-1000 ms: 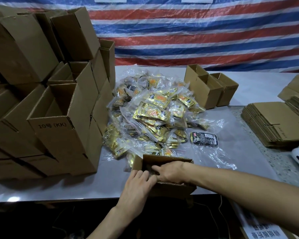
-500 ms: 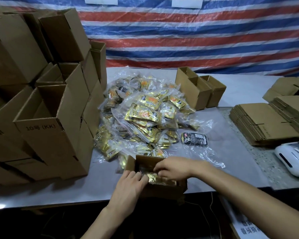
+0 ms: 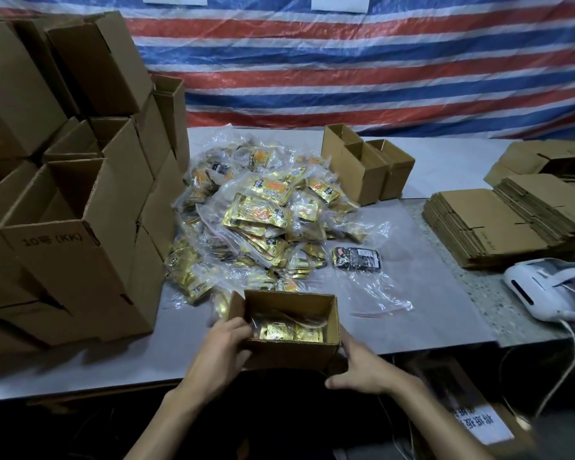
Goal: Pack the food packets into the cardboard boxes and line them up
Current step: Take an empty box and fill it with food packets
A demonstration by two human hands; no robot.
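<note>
Boxes with open tops are piled high on the left of the table, in front of a striped tarp. On the right side lie flat cartons in a slanting stack, and just nearer than them is a white device with a cord. A heap of gold packets in clear bags fills the middle. Two more open boxes, the pair, stand side by side at its far right edge.

The box being packed sits at the near edge of the table, just in front of the heap. Its mouth faces up and its long axis runs left to right along that edge. Gold packets lie flat inside it, low against the bottom.

The left grip grasps the box's left end, its fingers hooked over the rim into the mouth. The right grip is released. Its fingers lie flat against the right end wall and its thumb is spread below the front corner.

A black packet lies alone on the table, right of the heap, with its long side left to right.

Half a second ago both grips were down inside the box on the packets. Now each is at one end, the packets are uncovered, and the box keeps its place and heading.
</note>
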